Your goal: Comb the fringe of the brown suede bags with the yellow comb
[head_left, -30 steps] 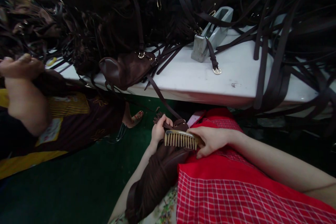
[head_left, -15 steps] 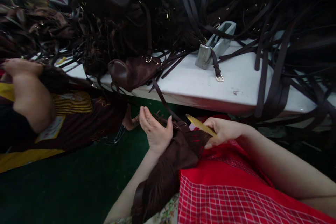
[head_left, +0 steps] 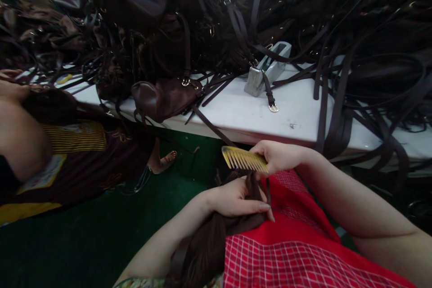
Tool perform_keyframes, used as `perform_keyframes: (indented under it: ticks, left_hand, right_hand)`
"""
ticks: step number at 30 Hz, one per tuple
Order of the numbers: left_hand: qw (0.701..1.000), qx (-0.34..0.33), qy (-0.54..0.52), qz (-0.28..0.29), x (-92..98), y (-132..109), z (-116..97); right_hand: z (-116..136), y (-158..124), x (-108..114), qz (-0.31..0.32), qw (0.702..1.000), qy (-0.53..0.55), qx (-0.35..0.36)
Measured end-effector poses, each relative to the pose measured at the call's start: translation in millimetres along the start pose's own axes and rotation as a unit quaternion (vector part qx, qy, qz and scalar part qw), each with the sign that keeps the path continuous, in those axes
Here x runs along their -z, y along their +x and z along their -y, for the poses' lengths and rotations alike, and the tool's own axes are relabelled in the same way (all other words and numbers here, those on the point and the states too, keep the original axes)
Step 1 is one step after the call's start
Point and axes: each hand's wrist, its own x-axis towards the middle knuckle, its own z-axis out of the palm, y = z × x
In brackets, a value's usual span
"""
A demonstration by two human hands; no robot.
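My right hand (head_left: 281,156) is closed round the spine of a yellow wide-toothed comb (head_left: 243,159), held just above my lap with its teeth pointing down and left. My left hand (head_left: 239,199) lies on a dark brown fringed piece (head_left: 205,252) draped over my lap and red checked apron (head_left: 280,252). Its fingers are stretched to the right, and strands of the brown fringe run up between them, pinched near the comb.
A white table (head_left: 243,112) runs across in front of me, piled with dark brown bags and straps (head_left: 337,99). A brown pouch (head_left: 162,96) and a grey metal block (head_left: 266,69) lie near its edge. Another person (head_left: 50,144) sits at left over green floor.
My left hand has swung down from upright and open to lie across the brown piece, gripping its strands. The comb has turned so that its teeth show again and sits slightly higher.
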Motion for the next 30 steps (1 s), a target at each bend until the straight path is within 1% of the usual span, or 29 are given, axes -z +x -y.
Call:
perform_keyframes:
  ticks: [2, 3, 4, 5, 6, 7, 8, 10, 13, 15, 18, 20, 22, 25, 27, 30]
  left_hand:
    - [0.997, -0.007, -0.081, -0.014, -0.5, 0.0, 8.2]
    - [0.992, -0.011, -0.119, -0.026, 0.2, -1.3, 13.0]
    - [0.988, -0.014, -0.151, -0.040, 1.5, -3.4, 17.8]
    - [0.983, -0.013, -0.177, -0.054, 3.1, -6.0, 22.3]
    - [0.978, -0.011, -0.196, -0.068, 4.7, -8.7, 26.3]
    - [0.974, -0.008, -0.210, -0.081, 6.1, -11.5, 29.5]
    - [0.971, -0.003, -0.220, -0.090, 7.0, -14.0, 31.9]
    - [0.970, 0.007, -0.224, -0.096, 7.0, -17.5, 33.7]
    - [0.977, 0.017, -0.199, -0.073, 3.2, -18.2, 30.4]
    - [0.987, 0.013, -0.146, -0.062, -0.3, -16.0, 25.0]
    - [0.998, 0.006, 0.010, -0.066, -5.7, -10.5, 14.4]
    - [0.990, 0.016, 0.121, -0.070, -9.5, -6.6, 7.4]
    - [0.973, 0.035, 0.207, -0.094, -13.1, -3.8, 2.3]
    - [0.946, 0.065, 0.292, -0.124, -16.3, -2.7, -0.4]
    - [0.937, 0.067, 0.321, -0.119, -16.8, -2.9, 0.9]
    - [0.929, 0.048, 0.348, -0.114, -19.3, 0.6, 3.8]
  right_hand:
    - [-3.7, 4.4, -1.4, -0.131, 0.990, -0.051, -0.003]
    - [-4.3, 4.1, -3.5, -0.195, 0.976, -0.091, -0.003]
    - [-4.2, 2.2, -6.9, -0.247, 0.960, -0.134, 0.000]
    - [-3.7, -1.0, -11.8, -0.281, 0.944, -0.171, 0.006]
    - [-3.1, -5.1, -18.2, -0.300, 0.933, -0.196, 0.013]
    - [-2.9, -9.6, -25.9, -0.302, 0.928, -0.215, 0.019]
    - [-3.4, -13.8, -34.6, -0.291, 0.927, -0.235, 0.024]
    - [-7.0, -19.7, -52.9, -0.244, 0.923, -0.296, 0.026]
    - [-17.9, -19.9, -74.4, -0.173, 0.898, -0.405, -0.002]
    - [-25.1, -15.7, -80.8, -0.162, 0.877, -0.452, -0.022]
    - [-28.7, -5.7, -80.6, -0.185, 0.843, -0.504, -0.035]
    - [-25.4, 2.2, -77.7, -0.191, 0.829, -0.524, -0.029]
    - [-19.3, 9.6, -75.1, -0.181, 0.828, -0.531, -0.023]
    - [-11.2, 16.2, -73.1, -0.163, 0.834, -0.527, -0.024]
    - [-9.4, 17.5, -72.8, -0.152, 0.838, -0.524, -0.029]
    - [-12.1, 20.8, -72.2, -0.126, 0.844, -0.521, -0.027]
